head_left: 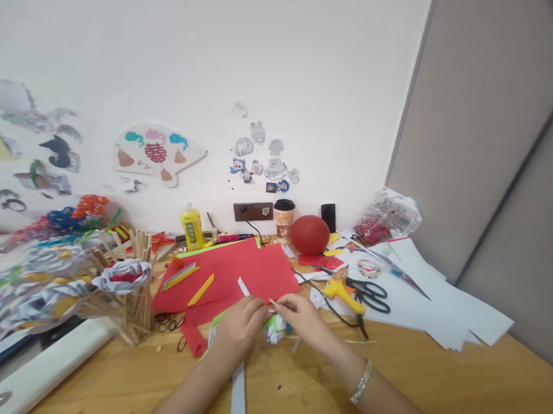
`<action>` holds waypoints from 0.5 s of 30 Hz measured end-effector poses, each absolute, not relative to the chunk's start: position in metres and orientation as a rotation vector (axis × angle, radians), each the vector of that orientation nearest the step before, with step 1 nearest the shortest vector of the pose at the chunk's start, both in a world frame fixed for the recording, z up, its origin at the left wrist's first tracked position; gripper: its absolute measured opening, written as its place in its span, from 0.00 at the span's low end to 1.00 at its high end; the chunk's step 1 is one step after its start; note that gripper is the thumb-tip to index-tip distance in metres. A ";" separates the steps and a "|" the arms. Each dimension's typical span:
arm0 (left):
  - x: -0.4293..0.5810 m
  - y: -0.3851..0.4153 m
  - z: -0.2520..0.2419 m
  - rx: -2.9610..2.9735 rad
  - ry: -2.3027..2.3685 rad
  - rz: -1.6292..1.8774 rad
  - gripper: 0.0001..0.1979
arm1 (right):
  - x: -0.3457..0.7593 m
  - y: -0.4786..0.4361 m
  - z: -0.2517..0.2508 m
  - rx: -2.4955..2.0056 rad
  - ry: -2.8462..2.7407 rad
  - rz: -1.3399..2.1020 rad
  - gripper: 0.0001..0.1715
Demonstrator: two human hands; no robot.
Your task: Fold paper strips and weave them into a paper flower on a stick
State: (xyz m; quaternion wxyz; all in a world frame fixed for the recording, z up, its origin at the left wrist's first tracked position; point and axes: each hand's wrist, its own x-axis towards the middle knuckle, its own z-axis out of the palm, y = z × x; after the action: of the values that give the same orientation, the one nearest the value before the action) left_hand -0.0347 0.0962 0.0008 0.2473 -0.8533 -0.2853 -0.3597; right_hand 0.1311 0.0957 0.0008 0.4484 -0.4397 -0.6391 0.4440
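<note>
Between my hands is a small crumpled flower (275, 330) of white, green and blue paper. A thin wooden stick (355, 341) shows to its right, beyond my right wrist. My left hand (239, 326) is closed at the flower's left side; its fingertips are partly hidden, so what they grip is unclear. Thumb and finger of my right hand (304, 316) pinch a short, thin, pale piece (272, 302) just above the flower. A long white paper strip (239, 393) runs beneath my left hand toward the table's front.
Red paper sheets (236, 263) lie behind my hands. To the right are a yellow glue gun (345, 295), black-handled scissors (372, 295) and white paper (442, 308). A red balloon (309, 235), paper cup (283, 223) and yellow bottle (192, 228) stand behind. Wooden sticks (134, 314) crowd the left.
</note>
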 end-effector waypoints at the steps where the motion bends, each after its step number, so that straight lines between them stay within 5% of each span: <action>1: -0.035 0.096 0.000 -2.325 -0.781 -0.979 0.05 | 0.132 0.096 0.001 -1.099 -1.591 1.075 0.13; 15: -0.034 0.101 -0.013 -2.391 -1.290 -1.081 0.11 | 0.151 0.093 0.016 -1.228 -2.101 0.375 0.16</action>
State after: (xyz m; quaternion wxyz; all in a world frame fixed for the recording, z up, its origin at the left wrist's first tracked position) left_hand -0.0335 0.1011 -0.0126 0.1088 -0.8130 -0.4385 -0.3674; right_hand 0.1506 0.0925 0.0156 0.3333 -0.4701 -0.8046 0.1436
